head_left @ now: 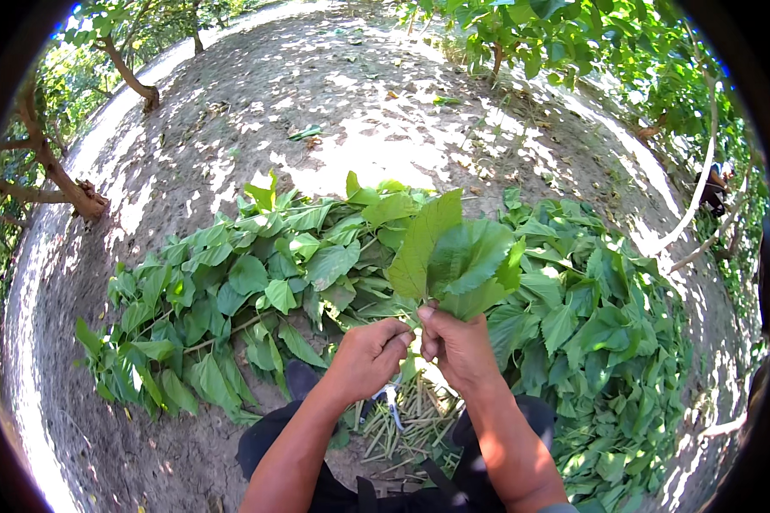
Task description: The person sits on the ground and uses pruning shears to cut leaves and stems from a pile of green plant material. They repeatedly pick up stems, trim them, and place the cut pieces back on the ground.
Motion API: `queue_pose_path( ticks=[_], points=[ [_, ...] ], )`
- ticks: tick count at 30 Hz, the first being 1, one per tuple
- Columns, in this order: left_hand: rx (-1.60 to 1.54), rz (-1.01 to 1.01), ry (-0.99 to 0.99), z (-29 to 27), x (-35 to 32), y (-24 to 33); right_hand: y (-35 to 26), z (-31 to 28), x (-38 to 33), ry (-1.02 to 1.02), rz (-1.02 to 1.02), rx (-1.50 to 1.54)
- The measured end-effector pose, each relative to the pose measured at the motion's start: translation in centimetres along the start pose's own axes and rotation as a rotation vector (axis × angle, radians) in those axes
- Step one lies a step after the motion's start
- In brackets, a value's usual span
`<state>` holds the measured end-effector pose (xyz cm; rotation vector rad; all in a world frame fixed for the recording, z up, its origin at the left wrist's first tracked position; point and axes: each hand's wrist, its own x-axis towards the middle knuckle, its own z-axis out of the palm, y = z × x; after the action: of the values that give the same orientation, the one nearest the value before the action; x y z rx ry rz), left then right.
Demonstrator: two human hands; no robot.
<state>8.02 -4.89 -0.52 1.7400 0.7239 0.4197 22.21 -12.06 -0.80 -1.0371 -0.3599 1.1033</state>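
My right hand (458, 344) is closed, thumb on top, around the stem ends of a small bunch of broad green leaves (453, 261) that fans upward. Close beside it, my left hand (373, 352) is closed in a pinch near the bottom of the bunch. Whatever lies between its fingers is too small to make out. Below my hands, a metal tool with a curved part (393, 403) shows only in part. It rests by a heap of short cut stems (415, 432) between my legs.
Leafy cut branches (231, 299) lie ahead and to the left. A large heap of loose leaves (612, 342) spreads on my right. Tree trunks (70, 188) stand on the left, and pale bare branches (701, 184) reach in on the right. The sun-dappled soil (257, 103) stretches beyond.
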Motion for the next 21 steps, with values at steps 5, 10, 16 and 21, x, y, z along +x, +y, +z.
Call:
queue_pose_path(
  ticks=[5,10,16,21],
  points=[
    [0.004,-0.034,0.111,0.2,0.5,-0.8,0.8,0.8,-0.8,-0.048,-0.091,-0.035],
    [-0.067,-0.091,0.225,-0.7,1.2,-2.1,0.7,1.5,-2.4,-0.172,-0.035,-0.282],
    [-0.231,-0.061,0.403,-1.0,1.7,-1.7,-1.5,-0.8,-1.1,-0.038,-0.047,-0.518],
    [-0.191,-0.022,0.376,-1.1,1.7,-1.8,-5.5,-5.5,0.1,0.173,-0.372,-1.041]
  ],
)
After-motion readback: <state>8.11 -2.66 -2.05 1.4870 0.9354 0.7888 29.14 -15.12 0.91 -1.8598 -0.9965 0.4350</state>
